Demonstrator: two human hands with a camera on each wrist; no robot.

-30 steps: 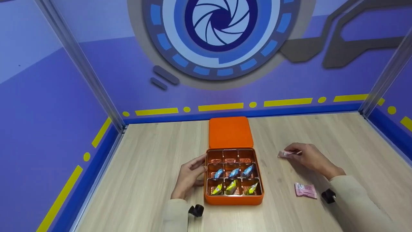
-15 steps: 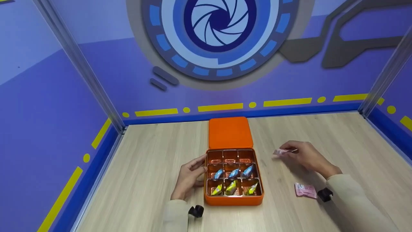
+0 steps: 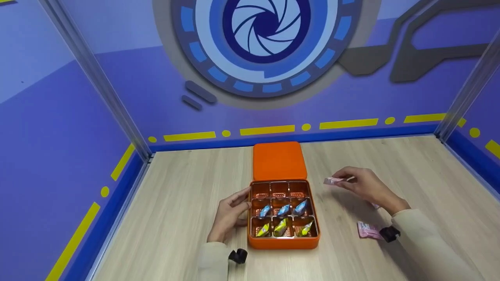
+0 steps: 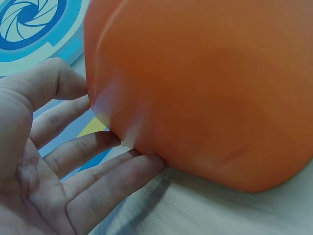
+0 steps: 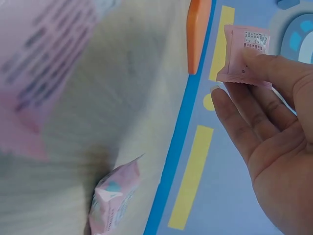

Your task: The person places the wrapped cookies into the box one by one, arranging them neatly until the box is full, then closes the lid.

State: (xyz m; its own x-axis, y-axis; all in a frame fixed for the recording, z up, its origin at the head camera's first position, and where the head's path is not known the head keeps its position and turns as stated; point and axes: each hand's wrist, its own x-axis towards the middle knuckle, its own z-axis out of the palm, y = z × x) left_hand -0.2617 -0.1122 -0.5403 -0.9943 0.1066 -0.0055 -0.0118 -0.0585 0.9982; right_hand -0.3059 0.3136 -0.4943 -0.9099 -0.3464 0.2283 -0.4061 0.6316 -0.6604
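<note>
An orange box (image 3: 284,242) with a clear divided insert stands on the table. Blue-wrapped candies (image 3: 284,210) sit in its middle row, yellow-wrapped ones (image 3: 281,226) in the front row; the back row's compartments hold nothing. My left hand (image 3: 229,214) rests against the box's left side, fingers fairly straight and fingertips touching the orange wall (image 4: 205,107) in the left wrist view. To the right of the box, my right hand (image 3: 369,187) pinches a pink-wrapped candy (image 5: 247,54) between thumb and fingers, above the table.
An orange lid (image 3: 279,160) lies flat behind the box. A pink-wrapped candy (image 3: 368,230) lies at right near the right wrist. Another pink wrapper (image 3: 375,205) is partly hidden under the right hand. A printed wall (image 3: 269,113) bounds the table's back.
My right hand has moved left and slightly up with the pink-wrapped candy, nearer the box. A pink wrapper beneath that hand has come into view. The left hand and box stay put.
</note>
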